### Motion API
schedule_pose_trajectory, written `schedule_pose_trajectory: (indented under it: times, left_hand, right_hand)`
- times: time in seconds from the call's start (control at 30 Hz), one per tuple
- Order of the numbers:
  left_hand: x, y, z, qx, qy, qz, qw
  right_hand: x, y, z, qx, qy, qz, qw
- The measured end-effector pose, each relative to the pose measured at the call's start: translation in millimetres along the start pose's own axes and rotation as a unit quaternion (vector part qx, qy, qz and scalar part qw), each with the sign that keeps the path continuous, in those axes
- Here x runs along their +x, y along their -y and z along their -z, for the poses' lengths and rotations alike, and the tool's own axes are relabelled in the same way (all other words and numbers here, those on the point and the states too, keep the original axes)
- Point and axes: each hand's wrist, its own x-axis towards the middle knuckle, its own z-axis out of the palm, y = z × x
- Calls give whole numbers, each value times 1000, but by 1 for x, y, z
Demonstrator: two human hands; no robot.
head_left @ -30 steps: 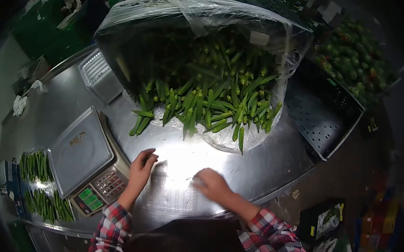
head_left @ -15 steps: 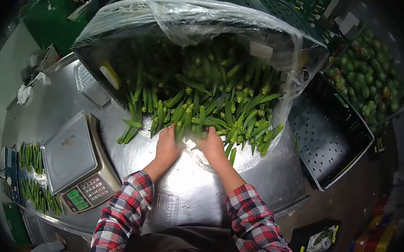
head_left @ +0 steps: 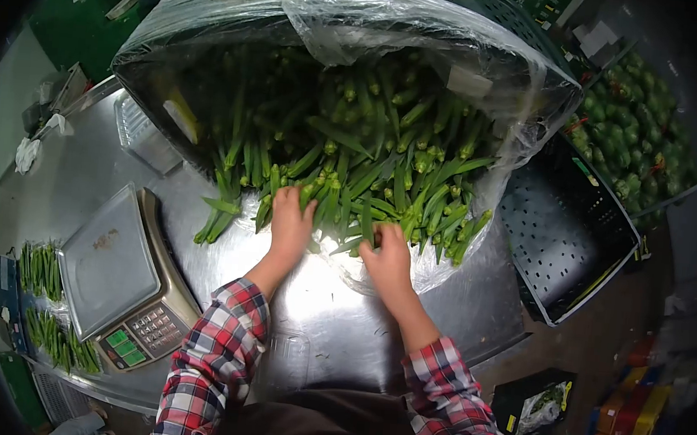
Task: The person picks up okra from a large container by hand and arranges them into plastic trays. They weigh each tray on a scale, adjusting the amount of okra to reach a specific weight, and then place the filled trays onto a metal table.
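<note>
A large heap of green okra [head_left: 339, 138] spills from a plastic-lined crate tipped toward me onto the metal table. My left hand [head_left: 288, 227] rests at the front edge of the heap, its thumb spread from the other fingers, touching the pods. To the right, my right hand [head_left: 389, 261] has its thumb and fingers closed on an okra pod [head_left: 368, 222] at the heap's edge. Part of the grip is hidden behind the fingers. Clear plastic liner [head_left: 348, 274] lies beneath the pods between my hands.
A weighing scale [head_left: 116, 268] stands at the left, with packed okra [head_left: 56, 341] beyond it. A clear plastic tray [head_left: 144, 137] lies behind the scale. At the right are a black perforated crate [head_left: 562, 236] and a bin of green produce [head_left: 642, 135].
My right hand has shifted right and slightly down, away from my left. My left hand has moved slightly up onto the pods, its thumb spreading. The view has shifted a little.
</note>
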Motion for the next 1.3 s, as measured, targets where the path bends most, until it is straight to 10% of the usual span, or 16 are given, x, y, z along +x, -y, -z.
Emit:
schedule_pose_trajectory:
  times: [0.07, 0.47, 0.77, 1.0, 1.17, 1.3]
  left_hand:
    - [2, -7, -6, 57, 6, -11, 998]
    - [-3, -17, -9, 204, 105, -6, 973]
    - [-5, -17, 9, -66, 131, 58, 987]
    - [-37, -10, 71, -501, 230, 286, 784]
    - [-98, 9, 152, -409, 364, 232, 804]
    - [-153, 15, 189, -15, 472, -53, 880]
  right_hand:
    - [23, -5, -17, -114, -76, 128, 982]
    - [27, -9, -37, -214, 25, 98, 972]
    - [31, -4, -47, 72, 25, -10, 997]
    - [2, -1, -17, 527, 181, -211, 803]
    - [-16, -21, 21, 533, 180, -201, 802]
    - [-33, 4, 33, 485, 321, -197, 789]
